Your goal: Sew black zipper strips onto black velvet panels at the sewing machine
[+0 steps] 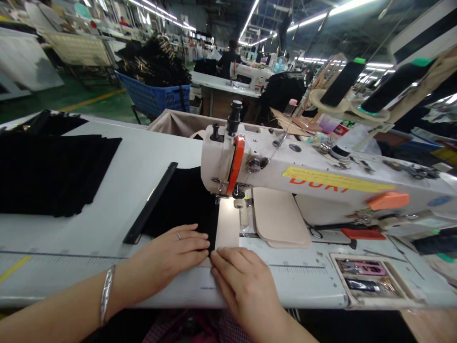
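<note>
My left hand (178, 250) lies flat on a black fabric panel (178, 200), its fingers stretched toward the panel's right edge. A dark strip (152, 202) runs along the panel's left side. My right hand (241, 276) rests on the near end of a beige strip (227, 224), with its fingers close together and their tips pressed down. The strip lies beside the black panel's right edge and reaches under the needle area of a white sewing machine (228, 162). Whether the right fingers pinch the strip or only press on it, I cannot tell.
Beige rounded pieces (282, 214) lie under the machine arm. Stacked black fabric (50, 171) covers the table's left part. A tool tray (371, 281) is set in at the right. Thread cones (342, 83) stand behind the machine; a blue basket (153, 95) stands beyond the table.
</note>
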